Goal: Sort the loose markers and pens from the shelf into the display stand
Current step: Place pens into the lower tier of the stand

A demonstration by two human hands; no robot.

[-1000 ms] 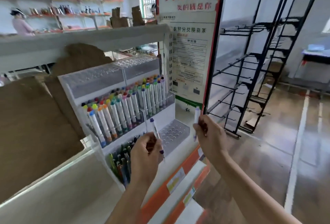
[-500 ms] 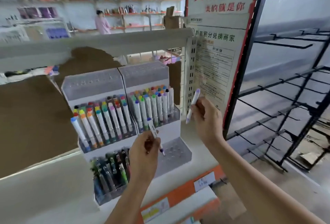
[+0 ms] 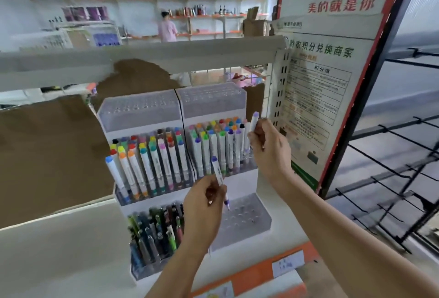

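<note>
Holding a white marker [image 3: 219, 174] with a blue-violet cap, your left hand [image 3: 204, 212] pinches it near the middle, its lower tip tilted down just above the clear holed tray [image 3: 247, 217] at the stand's lower right. Your right hand [image 3: 268, 148] grips a second marker [image 3: 253, 123], lilac-capped, upright beside the right end of the stand's middle row. The stand [image 3: 242, 181] is white, on the shelf [image 3: 71, 250], with two side-by-side banks of capped markers [image 3: 154, 160] in its middle tier, two clear holed blocks [image 3: 142, 112] on top, and a crowd of darker pens [image 3: 156, 228] in the lower left bin. Brown cardboard [image 3: 47, 155] stands to the left. A poster [image 3: 318, 98] with red and green print hangs to the right, next to a black wire rack [image 3: 392, 179]. A person in pink [image 3: 167, 28] stands at far shelves.
</note>
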